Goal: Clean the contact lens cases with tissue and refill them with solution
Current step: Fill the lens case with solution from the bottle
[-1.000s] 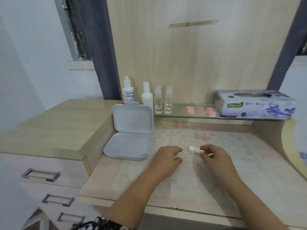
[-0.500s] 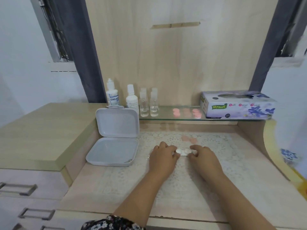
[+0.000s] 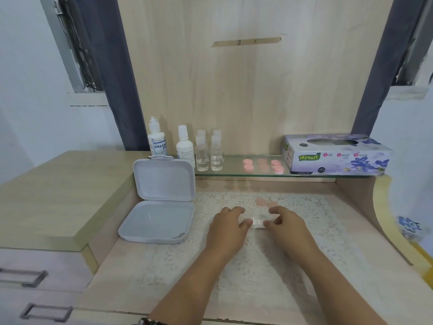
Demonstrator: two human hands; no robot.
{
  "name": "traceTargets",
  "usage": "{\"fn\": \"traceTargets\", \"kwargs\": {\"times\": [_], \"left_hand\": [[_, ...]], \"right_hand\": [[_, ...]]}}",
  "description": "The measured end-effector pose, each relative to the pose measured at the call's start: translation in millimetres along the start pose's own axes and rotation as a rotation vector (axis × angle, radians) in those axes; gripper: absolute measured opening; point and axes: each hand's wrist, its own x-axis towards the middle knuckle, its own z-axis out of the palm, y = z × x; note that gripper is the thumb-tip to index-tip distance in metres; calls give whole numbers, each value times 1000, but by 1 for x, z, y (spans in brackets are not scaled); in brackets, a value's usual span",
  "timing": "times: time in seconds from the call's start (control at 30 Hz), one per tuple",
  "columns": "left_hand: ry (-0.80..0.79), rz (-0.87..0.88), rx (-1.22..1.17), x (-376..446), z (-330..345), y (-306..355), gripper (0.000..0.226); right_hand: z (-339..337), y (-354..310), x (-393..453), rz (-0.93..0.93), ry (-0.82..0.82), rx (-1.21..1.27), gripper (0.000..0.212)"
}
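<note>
A white contact lens case [image 3: 257, 223] lies on the lace mat [image 3: 304, 231], gripped from both ends. My left hand [image 3: 228, 227] pinches its left end and my right hand [image 3: 287, 227] pinches its right end; most of the case is hidden by my fingers. A pink lens case [image 3: 266, 202] lies on the mat just behind my hands. Several pink lens cases [image 3: 262, 164] sit on the glass shelf [image 3: 234, 171]. Two white solution bottles [image 3: 158, 143] [image 3: 185, 147] and two small clear bottles [image 3: 208, 152] stand at the shelf's left. The tissue box [image 3: 335, 154] stands at the shelf's right.
An open grey plastic box [image 3: 159, 207] lies left of my hands, its lid standing up against the raised side counter [image 3: 58, 191]. Drawers with metal handles [image 3: 25, 276] are at the lower left. A wooden back panel rises behind the shelf.
My left hand moved in and took hold of the white case's left end. Both hands now grip it. The camera view shifted left and then back a little.
</note>
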Motion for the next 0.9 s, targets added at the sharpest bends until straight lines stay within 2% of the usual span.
{"fn": "traceTargets", "kwargs": {"times": [0.07, 0.2, 0.4, 0.47, 0.53, 0.7, 0.9], "left_hand": [[63, -7, -97, 1, -15, 4, 37], [300, 59, -199, 14, -61, 11, 17], [661, 99, -172, 51, -128, 1, 13], [731, 95, -104, 65, -146, -4, 15], [698, 45, 10, 80, -159, -6, 14], [398, -156, 277, 101, -171, -7, 33], [287, -203, 329, 109, -169, -7, 30]], "right_hand": [[-4, -13, 6, -42, 23, 28, 29], [-13, -49, 22, -108, 59, 125, 20], [-14, -103, 47, -214, 76, 210, 20], [-13, -115, 51, -247, 64, 231, 19], [-11, -124, 53, -275, 50, 241, 18], [-1, -135, 60, -291, 48, 265, 19], [4, -128, 62, -301, 44, 303, 15]]}}
